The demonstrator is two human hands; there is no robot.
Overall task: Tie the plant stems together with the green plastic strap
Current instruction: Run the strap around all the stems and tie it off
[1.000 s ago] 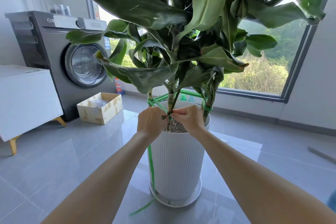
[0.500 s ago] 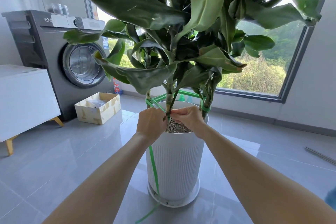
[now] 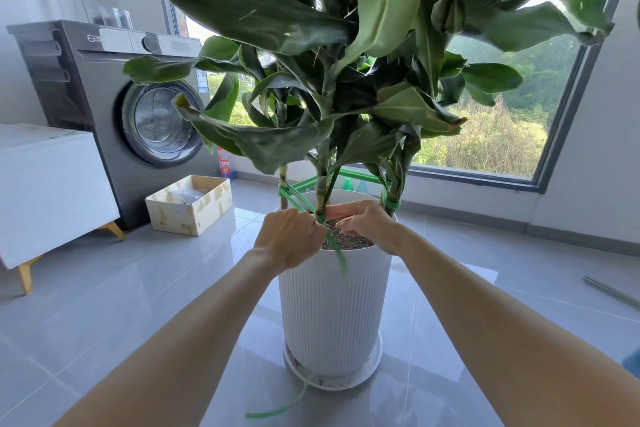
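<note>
Two hands (image 3: 287, 241), one pot (image 3: 332, 315) (one strap (image 3: 296, 200))

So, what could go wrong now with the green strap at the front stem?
1. Pulling the green strap too tight where the left hand and right hand pinch it could bruise the thin front stem.
2. Its loose tail reaches the floor; a foot on it might pull the tie loose.

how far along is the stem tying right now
Done: the green strap already wraps the left stem and right stem. In hand: the left hand and right hand pinch it at the middle stem. Left: tying it off there; its loose tail trails to the floor.
</note>
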